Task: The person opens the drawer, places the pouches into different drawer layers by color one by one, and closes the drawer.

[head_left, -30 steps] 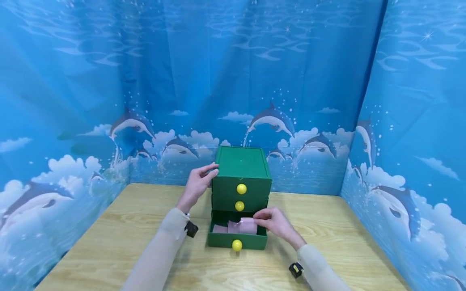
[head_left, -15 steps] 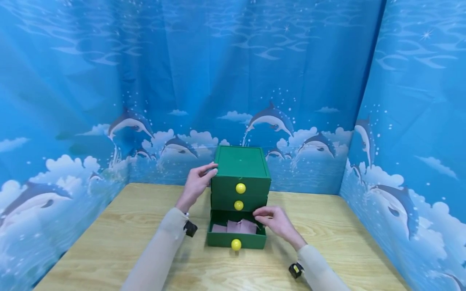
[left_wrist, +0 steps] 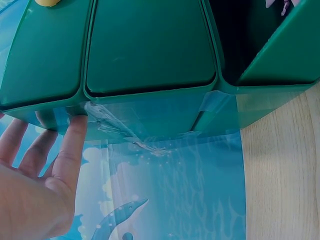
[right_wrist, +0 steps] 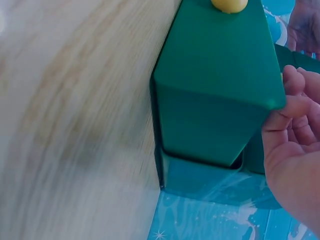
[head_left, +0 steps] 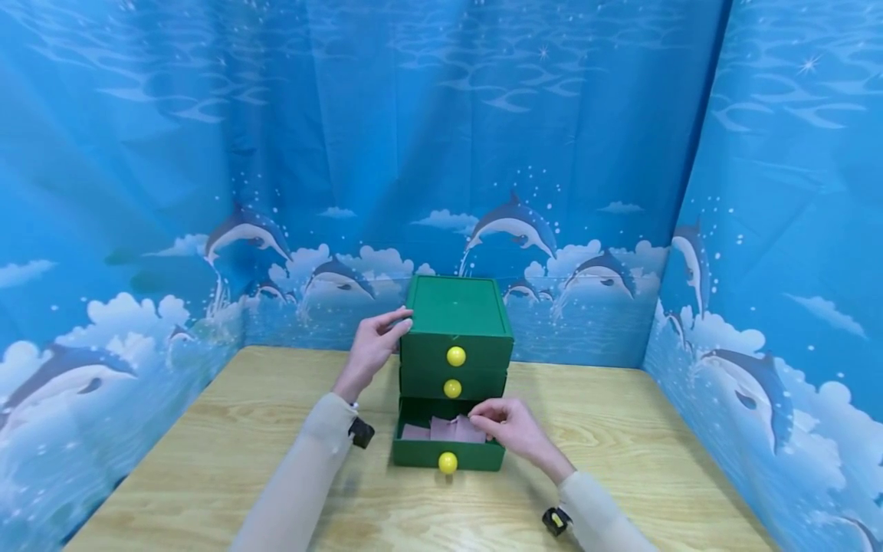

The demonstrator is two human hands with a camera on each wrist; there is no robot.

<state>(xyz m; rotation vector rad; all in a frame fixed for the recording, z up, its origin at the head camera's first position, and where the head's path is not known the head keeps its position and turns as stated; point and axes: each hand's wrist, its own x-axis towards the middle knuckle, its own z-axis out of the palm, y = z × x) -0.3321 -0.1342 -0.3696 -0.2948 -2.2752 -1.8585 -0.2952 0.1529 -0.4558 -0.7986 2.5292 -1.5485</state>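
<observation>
My left hand (head_left: 373,346) rests its fingertips against the left side of a green drawer cabinet (head_left: 458,307); in the left wrist view the fingers (left_wrist: 69,152) look fairly straight. The cabinet's bottom drawer (head_left: 476,458) is pulled out, and several pink cloth-like pieces (head_left: 442,429) lie in it. Over the drawer's right side is my right hand (head_left: 513,429), with thumb and forefinger together at the top of the rightmost pink piece (head_left: 471,432). In the right wrist view the drawer wall hides what lies under the right fingertips (right_wrist: 294,79).
Two upper drawers are closed, with yellow round knobs (head_left: 455,356); another yellow knob (head_left: 448,463) is on the bottom drawer. The cabinet stands on a wooden table (head_left: 276,429). A blue dolphin-printed curtain (head_left: 359,153) hangs behind and at both sides.
A second ago the right hand held up the rightmost pink piece; then it lowered and the fingers drew off. Now they have shifted left onto it again. The left hand has stayed put.
</observation>
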